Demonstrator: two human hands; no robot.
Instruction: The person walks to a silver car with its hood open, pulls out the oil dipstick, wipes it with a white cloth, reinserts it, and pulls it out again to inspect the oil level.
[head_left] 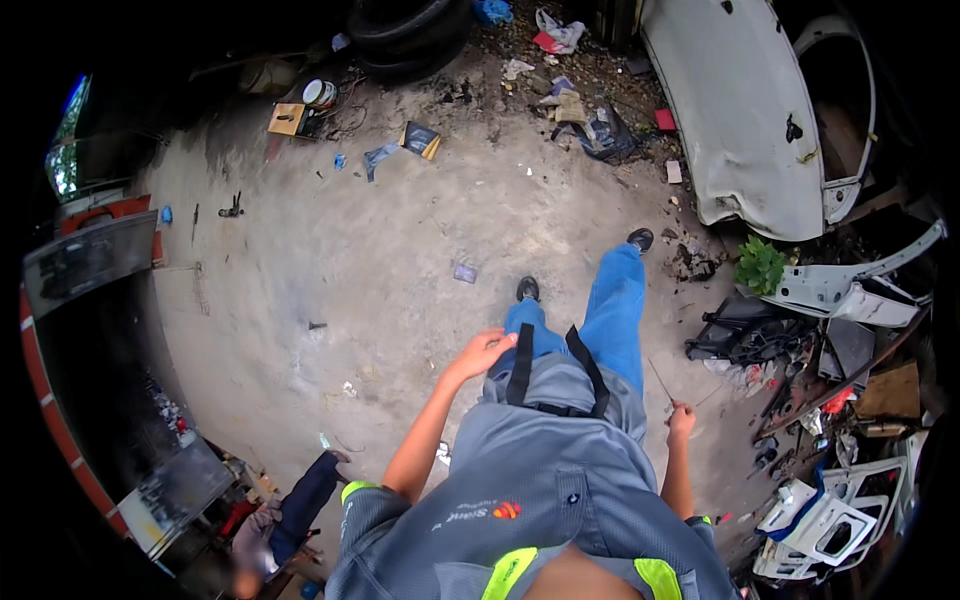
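My left hand (484, 352) hangs in front of my left thigh, beside one of two black straps (521, 365) at my waist. Its fingers are loosely stretched, and I see nothing in them. Out to my right side, my right hand (681, 418) is closed around one end of a thin rod (659, 381). The rod points forward and slightly left, above the concrete floor. What the rod is made of is too small to tell.
A dented white car panel (745, 110) leans at the far right, with more body parts (835, 515) and scrap nearer. Stacked tyres (410, 35) and litter (600, 130) lie ahead. Another person (300, 505) is at the lower left, near a dark metal panel (90, 260).
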